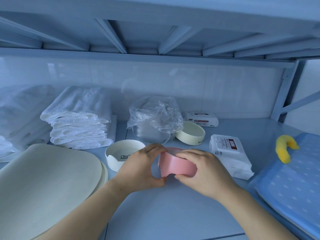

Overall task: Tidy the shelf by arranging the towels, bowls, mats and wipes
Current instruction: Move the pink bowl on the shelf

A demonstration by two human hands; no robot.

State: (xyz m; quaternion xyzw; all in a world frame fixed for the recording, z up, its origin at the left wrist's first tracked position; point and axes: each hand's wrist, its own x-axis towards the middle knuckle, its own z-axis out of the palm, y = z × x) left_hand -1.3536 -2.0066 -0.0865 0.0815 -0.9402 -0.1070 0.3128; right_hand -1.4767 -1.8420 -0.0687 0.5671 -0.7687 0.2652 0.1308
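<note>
two hands hold the pink bowl (174,164) at the centre of the frame, low over the shelf (164,213): our left hand (143,168) pinches its left wall between thumb and fingers, and our right hand (199,172) is curled over its right rim and side. the bowl is tilted, its opening turned away from us, and we cannot tell whether its lower edge touches the shelf. just left of it stands the white bowl (121,153), beside the cream mats (46,184) at lower left; the cream bowl (190,134) sits tilted by a crumpled plastic bag (155,116) behind. folded towels (79,125) are stacked at middle left, one pack of wipes (228,153) lies just right of our right hand and a second pack (201,119) sits at the back.

we judge the risk to be in the grip: both holds are by fingertips on a smooth curved wall, so a slip could drop the bowl onto the shelf or knock it against the white bowl. carrying it back towards the cream bowl could snag the loose bag.
</note>
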